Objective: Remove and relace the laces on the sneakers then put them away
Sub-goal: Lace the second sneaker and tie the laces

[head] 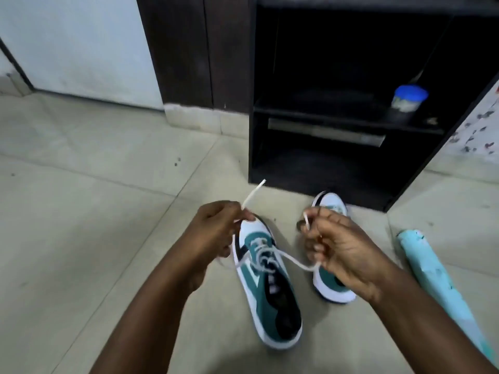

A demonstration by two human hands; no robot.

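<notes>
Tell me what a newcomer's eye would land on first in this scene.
First, the two hands at centre: the left hand and the right hand each pinch an end of a white lace threaded through a teal and white sneaker on the tiled floor. The second sneaker lies just behind the right hand. Beyond stands a dark open shelf unit, with a blue-lidded jar on its middle shelf.

Two hands hold a white lace (pixel 293 261) above the near sneaker (pixel 266 288). The left hand (pixel 216 230) pinches one end, the right hand (pixel 337 247) the other. The second sneaker (pixel 333 205) sits right of it.
</notes>
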